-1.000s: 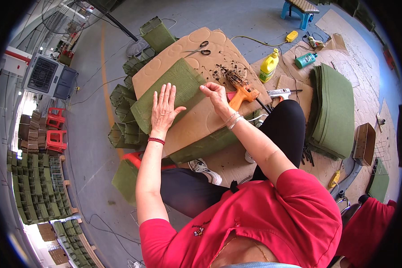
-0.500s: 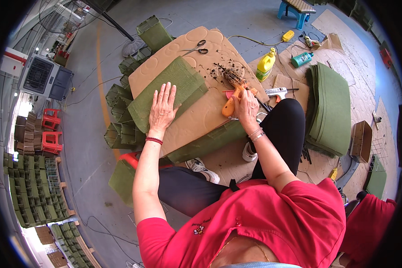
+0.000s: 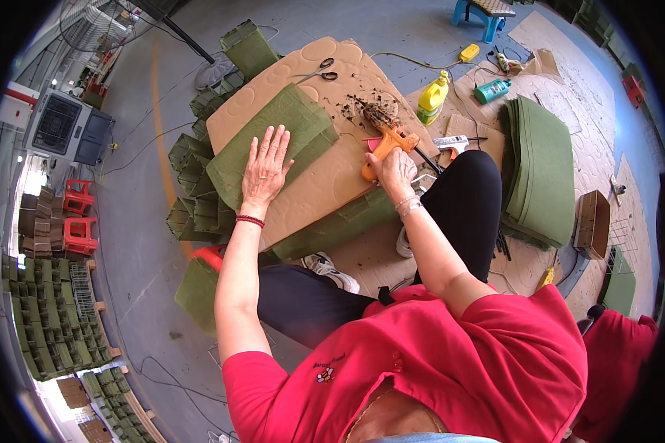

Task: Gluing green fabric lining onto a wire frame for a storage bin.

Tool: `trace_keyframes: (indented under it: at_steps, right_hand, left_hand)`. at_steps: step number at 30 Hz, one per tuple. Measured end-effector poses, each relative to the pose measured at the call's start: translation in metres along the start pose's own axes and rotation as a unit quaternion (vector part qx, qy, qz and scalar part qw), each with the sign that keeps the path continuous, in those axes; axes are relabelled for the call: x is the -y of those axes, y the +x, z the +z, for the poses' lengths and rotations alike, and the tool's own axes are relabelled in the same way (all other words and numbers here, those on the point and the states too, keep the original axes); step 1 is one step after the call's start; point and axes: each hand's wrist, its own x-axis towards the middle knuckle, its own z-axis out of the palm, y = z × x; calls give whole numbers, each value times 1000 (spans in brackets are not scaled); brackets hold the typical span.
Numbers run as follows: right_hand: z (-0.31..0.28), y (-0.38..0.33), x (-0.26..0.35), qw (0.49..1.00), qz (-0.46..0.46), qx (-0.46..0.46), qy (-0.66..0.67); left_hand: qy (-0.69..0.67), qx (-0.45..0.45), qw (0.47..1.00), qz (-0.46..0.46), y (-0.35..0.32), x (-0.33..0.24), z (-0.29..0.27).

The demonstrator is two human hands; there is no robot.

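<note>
My left hand [image 3: 267,176] lies flat, fingers stretched out, on a green felt-like sheet [image 3: 297,109], which rests on a cardboard-topped work surface [image 3: 292,210]. In my right hand [image 3: 397,176] is an orange glue gun [image 3: 400,138], gripped by its handle to the right of the sheet. The gun's front end is beside a dark, crusted clump [image 3: 379,114] with dark crumbs scattered round it. Beyond the sheet lies a pair of scissors [image 3: 322,71] with dark handles.
Right of the surface stand a yellow bottle [image 3: 432,100], a white glue gun [image 3: 452,142] and a stack of green sheets [image 3: 537,173]. A teal bottle [image 3: 492,91] lies farther off. Green box-like pieces [image 3: 193,166] crowd the left edge. Another person's red sleeve [image 3: 617,362] shows at lower right.
My right hand has shifted slightly left and turned the orange glue gun, so more of its body shows. My left hand stays flat on the sheet. The whole view has shifted a little.
</note>
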Motion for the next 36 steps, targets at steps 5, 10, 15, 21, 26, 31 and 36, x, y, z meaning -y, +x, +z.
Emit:
trace_keyframes:
  at_steps: [5, 10, 15, 21, 26, 31, 36]
  right_hand:
    - [-23, 4, 17, 987, 137, 74, 41]
    - [-5, 7, 5, 992, 105, -18, 67]
    - [-36, 11, 17, 994, -38, 38, 99]
    - [-24, 24, 90, 774, -39, 258, 577]
    - [-11, 37, 113, 770, -26, 201, 606]
    - [-5, 25, 114, 786, -21, 130, 604]
    - [18, 25, 99, 792, -7, 103, 601]
  left_hand:
    - [42, 13, 999, 17, 3, -4, 0]
    - [83, 4, 996, 21, 1, 0, 4]
    - [40, 8, 999, 17, -3, 0, 2]
    - [31, 1, 999, 16, 3, -1, 0]
    - [6, -8, 1000, -2, 0, -1, 8]
    - [36, 13, 999, -23, -4, 2, 11]
    - [13, -13, 1000, -22, 2, -1, 10]
